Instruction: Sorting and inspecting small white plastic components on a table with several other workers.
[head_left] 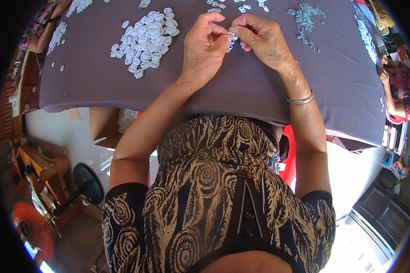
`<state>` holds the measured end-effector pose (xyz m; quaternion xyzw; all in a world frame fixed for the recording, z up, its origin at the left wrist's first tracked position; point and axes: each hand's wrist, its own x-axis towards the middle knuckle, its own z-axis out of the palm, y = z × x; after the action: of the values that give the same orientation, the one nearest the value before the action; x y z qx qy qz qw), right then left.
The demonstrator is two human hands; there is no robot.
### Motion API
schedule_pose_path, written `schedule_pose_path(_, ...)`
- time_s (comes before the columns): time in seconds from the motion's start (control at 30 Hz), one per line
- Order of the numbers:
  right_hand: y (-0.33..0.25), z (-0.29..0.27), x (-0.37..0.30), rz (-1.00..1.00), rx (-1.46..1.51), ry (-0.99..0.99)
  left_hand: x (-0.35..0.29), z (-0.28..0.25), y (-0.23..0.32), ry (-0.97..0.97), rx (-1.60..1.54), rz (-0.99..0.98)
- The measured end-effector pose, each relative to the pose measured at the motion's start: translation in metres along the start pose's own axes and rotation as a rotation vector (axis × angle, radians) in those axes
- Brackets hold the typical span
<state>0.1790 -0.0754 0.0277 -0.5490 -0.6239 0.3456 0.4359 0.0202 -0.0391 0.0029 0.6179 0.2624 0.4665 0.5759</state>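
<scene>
Over the dark cloth-covered table [241,86], my left hand [205,51] and my right hand [265,42] meet at the far middle. Thumb and fingers of both pinch a small white plastic piece [232,35] between them. Its exact kind is too small to make out, and the fingertips partly hide it. To the left of my left hand lies a heap of white oval plastic pieces [146,42] with dark holes. Beyond my right hand is a scattered pile of small grey metal bits [306,17], perhaps springs. Several more white pieces [217,6] lie beyond my hands.
At the left edge another person's arm [43,35] rests near more white pieces [57,37]. At right, another person [400,86] sits by a further pile [366,38]. A cardboard box [102,123] stands under the table's near edge; a fan [32,230] is at lower left.
</scene>
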Motion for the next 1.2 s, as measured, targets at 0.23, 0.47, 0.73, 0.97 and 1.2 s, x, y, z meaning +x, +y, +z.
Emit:
schedule_pose_path(0.23,-0.009,0.012,-0.001,0.058,-0.147,0.142,0.001,0.003,-0.002,0.076,-0.095,-0.045)
schedule_pose_path(0.47,-0.007,0.007,-0.001,0.087,-0.049,0.105,0.004,0.0,-0.003,0.031,-0.116,-0.028)
schedule_pose_path(0.73,-0.014,0.0,0.003,0.205,0.133,0.06,0.004,-0.001,0.002,-0.017,0.029,0.003)
schedule_pose_path(0.97,-0.013,-0.007,0.002,0.196,0.188,0.018,0.004,-0.003,0.004,0.009,0.03,0.009)
schedule_pose_path(1.2,-0.01,-0.004,-0.003,0.137,0.095,-0.051,0.004,-0.005,0.007,0.027,0.058,-0.007)
